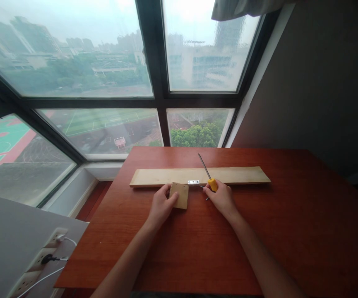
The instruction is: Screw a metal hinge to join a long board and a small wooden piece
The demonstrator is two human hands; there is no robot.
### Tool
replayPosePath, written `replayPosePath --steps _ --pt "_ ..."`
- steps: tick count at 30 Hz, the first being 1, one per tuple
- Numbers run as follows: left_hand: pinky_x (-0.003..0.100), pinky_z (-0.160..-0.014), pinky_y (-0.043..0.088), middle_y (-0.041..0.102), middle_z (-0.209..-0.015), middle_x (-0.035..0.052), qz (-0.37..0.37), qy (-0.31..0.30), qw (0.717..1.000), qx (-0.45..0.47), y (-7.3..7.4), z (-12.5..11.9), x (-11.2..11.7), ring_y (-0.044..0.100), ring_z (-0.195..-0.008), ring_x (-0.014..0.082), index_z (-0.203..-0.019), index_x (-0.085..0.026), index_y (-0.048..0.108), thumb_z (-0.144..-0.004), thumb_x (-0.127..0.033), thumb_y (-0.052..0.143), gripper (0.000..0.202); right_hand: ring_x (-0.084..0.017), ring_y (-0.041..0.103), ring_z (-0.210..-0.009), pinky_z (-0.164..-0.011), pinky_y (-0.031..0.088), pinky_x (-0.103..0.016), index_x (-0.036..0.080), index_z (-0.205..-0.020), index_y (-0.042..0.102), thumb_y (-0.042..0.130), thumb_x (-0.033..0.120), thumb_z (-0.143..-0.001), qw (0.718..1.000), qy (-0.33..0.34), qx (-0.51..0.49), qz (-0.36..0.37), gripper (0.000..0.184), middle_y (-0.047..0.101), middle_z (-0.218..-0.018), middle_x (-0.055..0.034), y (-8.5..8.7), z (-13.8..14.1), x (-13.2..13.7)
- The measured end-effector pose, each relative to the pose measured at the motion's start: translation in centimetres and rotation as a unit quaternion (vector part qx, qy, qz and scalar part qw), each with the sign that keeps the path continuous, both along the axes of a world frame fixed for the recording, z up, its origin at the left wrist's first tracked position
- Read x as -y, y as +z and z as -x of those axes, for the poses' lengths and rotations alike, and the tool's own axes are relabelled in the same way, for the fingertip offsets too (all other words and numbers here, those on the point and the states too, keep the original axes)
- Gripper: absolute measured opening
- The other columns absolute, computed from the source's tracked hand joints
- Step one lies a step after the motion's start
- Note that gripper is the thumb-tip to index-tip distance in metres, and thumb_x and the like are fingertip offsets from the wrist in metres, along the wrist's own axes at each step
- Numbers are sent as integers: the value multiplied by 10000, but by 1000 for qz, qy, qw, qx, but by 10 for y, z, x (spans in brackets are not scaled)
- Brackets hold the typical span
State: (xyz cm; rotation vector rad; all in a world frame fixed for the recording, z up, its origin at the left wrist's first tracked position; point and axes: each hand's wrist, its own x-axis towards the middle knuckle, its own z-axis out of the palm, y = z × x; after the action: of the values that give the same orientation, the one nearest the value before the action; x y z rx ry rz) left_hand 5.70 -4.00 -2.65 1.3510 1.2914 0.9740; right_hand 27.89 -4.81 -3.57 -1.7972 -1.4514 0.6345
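A long pale wooden plank (237, 175) lies crosswise on the red-brown table (290, 231). A small silver hinge (193, 182) sits at its near edge. My left hand (160, 205) grips a small square wooden block (180, 194) that stands just in front of the plank, next to the hinge. My right hand (221, 198) is closed round the yellow handle of a screwdriver (207, 174); its metal shaft points up and away over the plank. A small thin item, perhaps a screw, shows below the right fingers, too small to name.
Large windows (104, 82) rise behind the table's far edge. A dark wall (321, 82) stands to the right. At the lower left, a white surface holds a power strip (42, 260) with a white and a black cable plugged in.
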Motion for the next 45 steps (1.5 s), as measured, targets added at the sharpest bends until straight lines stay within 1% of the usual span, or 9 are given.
replayPosePath --steps 4,10,16,23,27,29,35,38,45 --pt "307 -744 525 730 -1029 93 5 -17 1000 10 2 0 1 679 -931 260 -1036 -137 648 -747 -353 657 361 -208 631 -668 -648 423 -291 233 -711 607 602 355 -720 1000 -5 0 -5 122 695 -701 -18 -1 0 -2" --pt "309 -739 522 739 -993 95 -14 25 999 -18 -3 6 -1 682 -915 264 -1015 -136 654 -744 -341 654 340 -204 633 -674 -663 427 -291 230 -713 614 603 339 -722 1000 1 -1 -9 109 703 -714 -19 -3 1 -4" --pt "314 -740 518 741 -957 82 -36 35 998 -42 -6 4 -2 685 -884 255 -1029 -148 657 -757 -329 633 328 -203 633 -673 -667 428 -293 230 -713 616 611 348 -723 1000 3 -5 -10 118 708 -718 -19 -4 0 -3" --pt "300 -729 509 737 -944 78 -39 31 998 -49 -1 -2 0 674 -870 245 -1002 -139 663 -761 -314 622 301 -200 633 -675 -656 418 -287 232 -707 608 609 343 -728 1000 -4 -7 -10 112 702 -708 -8 -1 -3 -1" --pt "288 -725 507 735 -966 77 -31 6 999 -16 -2 -4 1 671 -881 240 -1024 -140 659 -759 -304 621 314 -195 625 -654 -642 413 -285 232 -703 610 612 348 -726 1000 -10 -4 -8 118 689 -680 1 -2 -5 -2" --pt "285 -728 506 733 -975 76 -34 0 999 -15 -3 -4 1 668 -885 237 -1032 -140 657 -764 -304 617 316 -192 623 -648 -638 413 -283 232 -704 612 613 351 -728 1000 -10 -3 -9 121 686 -674 4 -3 -5 -2" --pt "276 -695 495 729 -897 55 -42 20 997 -68 0 2 3 658 -817 221 -985 -145 659 -768 -314 603 281 -200 628 -656 -640 417 -286 231 -713 621 619 343 -724 1000 -18 4 -23 113 694 -687 -6 -4 -2 -3" --pt "272 -690 493 727 -890 50 -48 32 995 -81 2 3 4 657 -804 215 -970 -149 658 -766 -319 600 271 -196 635 -656 -637 419 -281 231 -715 615 616 351 -732 999 -25 5 -34 121 699 -692 -8 -3 0 -2" --pt "278 -700 499 726 -894 55 -54 39 994 -92 -3 2 3 664 -817 222 -983 -154 657 -771 -330 596 281 -214 645 -669 -645 424 -295 233 -720 615 620 374 -749 998 -32 24 -48 144 717 -716 -30 -4 3 0"
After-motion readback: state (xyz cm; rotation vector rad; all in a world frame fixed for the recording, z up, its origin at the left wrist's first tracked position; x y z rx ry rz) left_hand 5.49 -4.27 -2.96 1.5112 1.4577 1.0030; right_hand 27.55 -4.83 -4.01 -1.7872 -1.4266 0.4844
